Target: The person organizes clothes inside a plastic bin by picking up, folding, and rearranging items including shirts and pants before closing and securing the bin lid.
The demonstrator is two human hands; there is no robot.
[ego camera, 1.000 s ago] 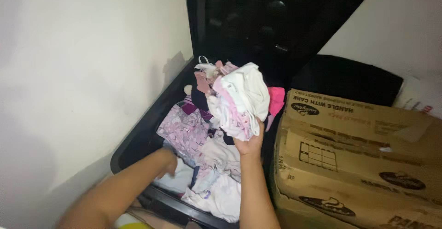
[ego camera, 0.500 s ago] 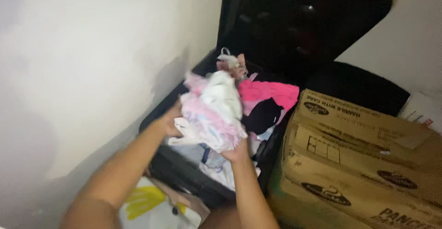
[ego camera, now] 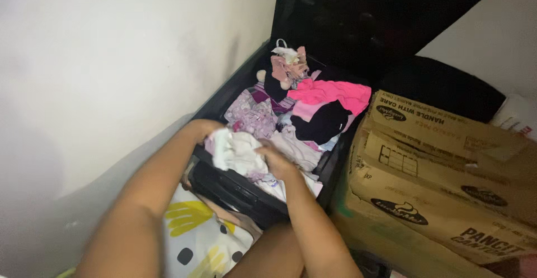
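An open black suitcase (ego camera: pixel 235 191) lies against a white wall, its lid (ego camera: pixel 358 15) standing upright behind it. It is filled with folded clothes, among them a bright pink garment (ego camera: pixel 330 92) and a black one (ego camera: pixel 324 122). My left hand (ego camera: pixel 202 130) and my right hand (ego camera: pixel 277 160) press on a white and pale pink bundle of clothes (ego camera: pixel 238 150) at the near end of the suitcase. Both hands grip that bundle from either side.
A large brown cardboard box (ego camera: pixel 442 177) stands right beside the suitcase. A black bag (ego camera: pixel 442 88) sits behind the box. A white cloth with yellow and black print (ego camera: pixel 193 233) lies below the suitcase's near edge. The white wall (ego camera: pixel 112 71) bounds the left side.
The bundle, held up above the suitcase before, has come down onto the near end of the clothes. My left hand came out from under the pile and joined my right hand on it.
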